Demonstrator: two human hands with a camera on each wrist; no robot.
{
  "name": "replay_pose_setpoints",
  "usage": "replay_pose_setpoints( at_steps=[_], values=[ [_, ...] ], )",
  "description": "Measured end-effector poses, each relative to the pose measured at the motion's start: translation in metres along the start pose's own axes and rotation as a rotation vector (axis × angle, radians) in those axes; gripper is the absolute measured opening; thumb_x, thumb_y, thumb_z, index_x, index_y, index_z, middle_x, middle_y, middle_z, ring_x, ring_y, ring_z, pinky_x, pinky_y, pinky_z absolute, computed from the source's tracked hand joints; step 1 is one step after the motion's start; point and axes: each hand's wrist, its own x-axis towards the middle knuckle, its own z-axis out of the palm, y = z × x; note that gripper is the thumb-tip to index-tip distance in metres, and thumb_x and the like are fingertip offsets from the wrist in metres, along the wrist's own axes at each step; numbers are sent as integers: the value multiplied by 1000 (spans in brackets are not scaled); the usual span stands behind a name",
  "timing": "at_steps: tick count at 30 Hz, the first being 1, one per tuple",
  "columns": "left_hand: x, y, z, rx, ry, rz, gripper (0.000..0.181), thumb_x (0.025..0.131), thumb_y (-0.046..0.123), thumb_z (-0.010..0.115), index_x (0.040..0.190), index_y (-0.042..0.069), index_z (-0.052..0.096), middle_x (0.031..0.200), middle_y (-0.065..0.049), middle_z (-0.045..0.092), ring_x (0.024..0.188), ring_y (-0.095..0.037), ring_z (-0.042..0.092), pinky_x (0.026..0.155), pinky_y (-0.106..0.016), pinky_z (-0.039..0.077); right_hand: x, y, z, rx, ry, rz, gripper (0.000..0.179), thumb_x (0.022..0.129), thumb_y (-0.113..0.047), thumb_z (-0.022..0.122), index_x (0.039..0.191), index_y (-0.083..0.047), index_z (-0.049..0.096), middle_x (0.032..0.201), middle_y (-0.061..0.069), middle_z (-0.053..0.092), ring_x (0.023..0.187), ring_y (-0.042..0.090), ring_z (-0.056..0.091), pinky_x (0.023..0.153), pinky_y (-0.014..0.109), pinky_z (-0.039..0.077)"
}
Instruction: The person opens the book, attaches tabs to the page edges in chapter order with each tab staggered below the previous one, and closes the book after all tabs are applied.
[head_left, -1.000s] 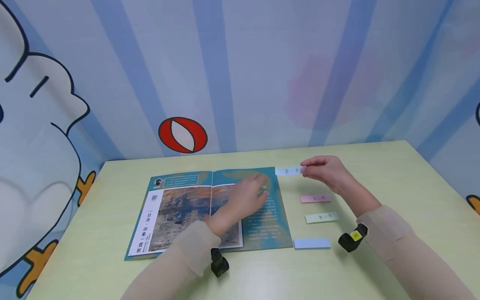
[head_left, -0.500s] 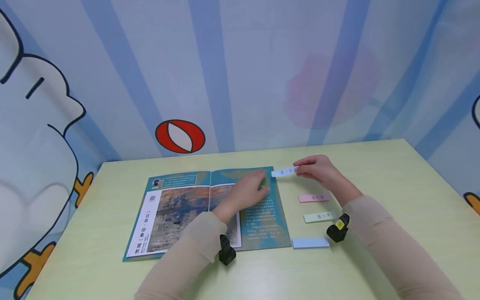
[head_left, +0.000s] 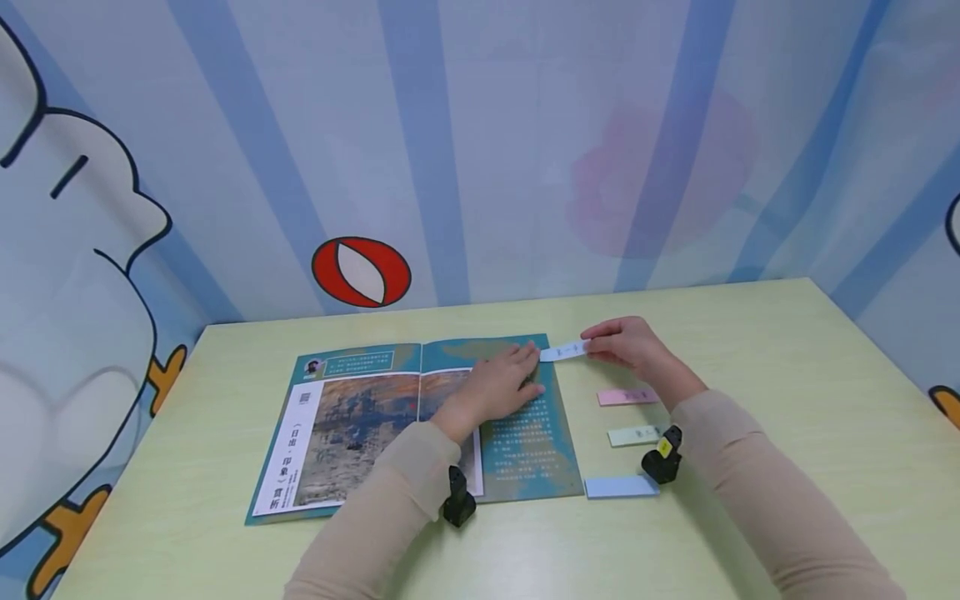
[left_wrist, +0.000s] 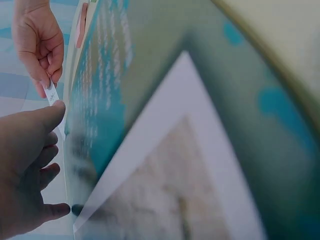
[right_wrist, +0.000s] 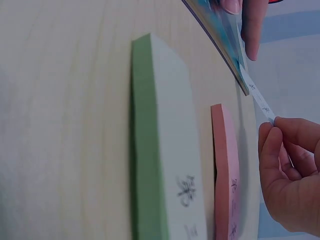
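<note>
An open magazine [head_left: 536, 454] with a painting printed across its pages lies on the table. My left hand [head_left: 495, 387] rests on the upper part of its right page, fingers spread toward the outer edge. Thumb and forefinger of my right hand [head_left: 628, 346] pinch the outer end of a pale sticky index strip [head_left: 564, 351] with handwritten characters. The strip slants down to the left, its other end overlapping the page edge beside the left fingertips. In the right wrist view, the strip [right_wrist: 257, 96] stretches from the pinch to the magazine's edge.
Right of the magazine, in a column, lie a pink sticky-note pad [head_left: 627, 397], a green pad [head_left: 633, 436] and a blue pad [head_left: 622, 487]. The right forearm passes close beside the pink and green ones. A cartoon-printed curtain [head_left: 510, 167] stands behind the table [head_left: 540, 550].
The right hand has moved left and slightly down with the strip, which now overlaps the page edge. The left hand has settled on the page, its fingers reaching closer to the edge.
</note>
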Motion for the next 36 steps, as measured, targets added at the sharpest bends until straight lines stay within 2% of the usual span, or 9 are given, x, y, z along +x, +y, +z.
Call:
replay_pose_setpoints(
  at_steps=[6, 10, 18, 22, 30, 36],
  values=[
    [3, -1, 2, 71, -40, 30, 60, 98, 43, 38, 149, 15, 22, 154, 0, 18, 141, -21, 16, 106, -55, 24, 3, 4, 0, -30, 6, 4, 36, 88, -4, 62, 122, 8, 57, 126, 23, 51, 76, 8, 59, 76, 23, 52],
    [5, 0, 4, 120, -53, 20, 59, 99, 44, 36, 149, 16, 23, 153, 2, 21, 140, -20, 19, 107, -53, 24, 5, 6, 1, -53, 9, 8, 35, 88, -4, 62, 121, 7, 57, 125, 22, 52, 78, 11, 59, 75, 22, 52],
    [10, 11, 3, 251, -47, 13, 61, 98, 49, 31, 148, 14, 28, 151, -2, 28, 137, -20, 26, 106, -48, 27, 10, 11, 1, -67, 7, 26, 33, 89, -3, 60, 121, 6, 57, 122, 22, 54, 74, 8, 59, 71, 20, 52],
    [10, 15, 3, 260, -66, 1, 65, 97, 53, 29, 148, 12, 26, 151, -4, 27, 138, -21, 25, 107, -47, 26, 11, 13, -1, -65, -10, 26, 34, 90, -3, 59, 122, 7, 56, 122, 23, 53, 73, 8, 59, 72, 20, 52],
    [16, 17, 2, 273, -57, -5, 63, 97, 52, 30, 147, 14, 29, 150, -2, 31, 136, -21, 29, 106, -46, 29, 10, 12, -3, -95, -23, 30, 36, 90, -7, 60, 124, 5, 56, 122, 21, 53, 75, 8, 59, 72, 20, 52],
    [19, 19, 5, 273, -62, -22, 63, 97, 52, 28, 148, 16, 27, 151, -1, 28, 137, -20, 28, 107, -45, 27, 12, 13, -4, -97, -35, 36, 34, 91, -6, 59, 123, 5, 56, 117, 20, 55, 72, 8, 60, 71, 20, 52]
  ],
)
